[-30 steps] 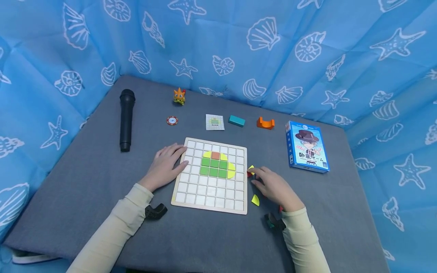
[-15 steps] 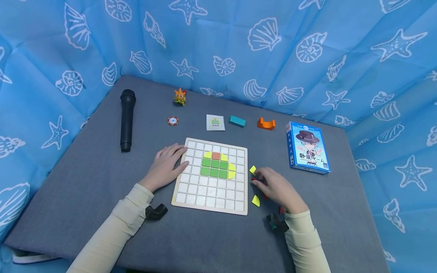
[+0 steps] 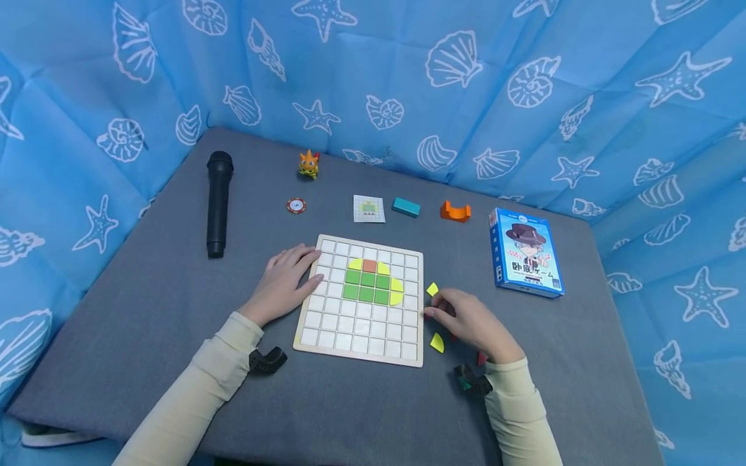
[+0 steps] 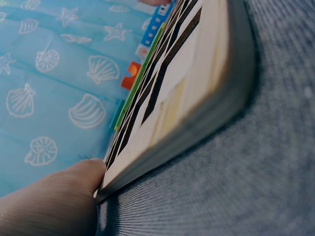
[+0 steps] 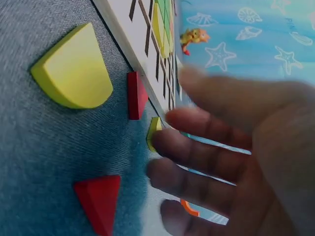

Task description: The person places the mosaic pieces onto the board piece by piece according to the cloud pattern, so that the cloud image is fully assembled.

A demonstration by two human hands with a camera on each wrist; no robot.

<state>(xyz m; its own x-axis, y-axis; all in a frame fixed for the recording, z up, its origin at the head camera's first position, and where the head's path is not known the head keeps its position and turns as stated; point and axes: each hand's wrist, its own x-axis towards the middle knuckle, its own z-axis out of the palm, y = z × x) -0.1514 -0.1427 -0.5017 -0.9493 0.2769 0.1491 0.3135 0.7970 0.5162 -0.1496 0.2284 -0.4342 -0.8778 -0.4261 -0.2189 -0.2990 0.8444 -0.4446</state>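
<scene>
My left hand (image 3: 280,283) rests against the left edge of a square wooden grid board (image 3: 363,325), its fingertips and thumb touching the rim. Green, yellow and orange-brown pieces (image 3: 366,286) form a pattern in the board's upper middle. Just off the right edge, my right hand (image 3: 473,323) hovers low with loosely bent fingers. In the right wrist view nothing sits between those fingers. A red triangular block (image 5: 137,96) lies beside the board near the fingertips. Yellow quarter-round blocks (image 3: 437,343) and more red triangular blocks (image 5: 101,201) lie around that hand, partly hidden by it.
Along the back stand a small orange figure (image 3: 309,164), a poker chip (image 3: 296,205), a pattern card (image 3: 369,209), a teal block (image 3: 405,207) and an orange arch block (image 3: 455,211). A black microphone (image 3: 218,204) lies left, a blue game box (image 3: 527,252) right.
My right hand has left the upper yellow block and shifted slightly toward the near side, to the red block by the board's edge. The left hand stays put.
</scene>
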